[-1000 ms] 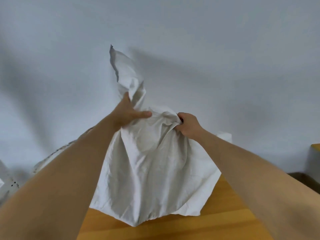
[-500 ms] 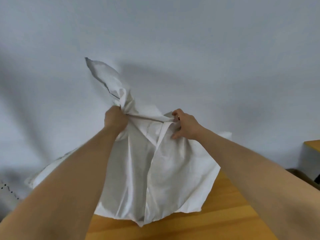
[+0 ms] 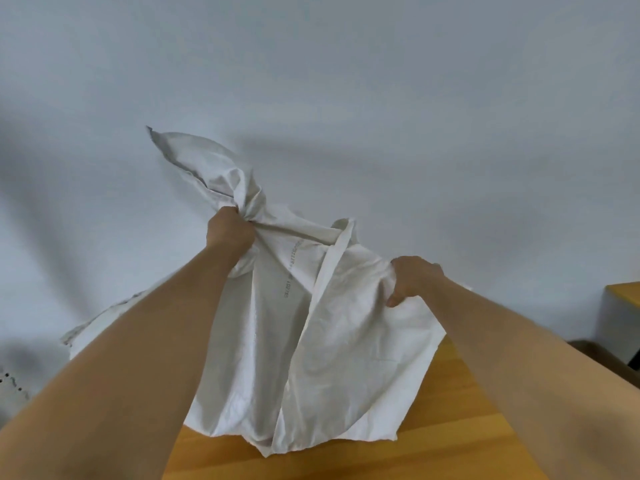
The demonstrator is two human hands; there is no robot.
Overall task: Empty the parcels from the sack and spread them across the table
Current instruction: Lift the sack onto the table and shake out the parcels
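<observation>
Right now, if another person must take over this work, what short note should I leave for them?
Left hand: grips a bunched corner of the white sack, raised over the table.
Right hand: grips the sack's right edge, lower than the left.
Sack: held up, its bottom hanging onto the wooden table.
Parcels: none in view; I cannot tell whether any are inside the sack.
Done: sack is lifted in both hands.
Left: shake or tip the parcels out, then spread them across the table.
</observation>
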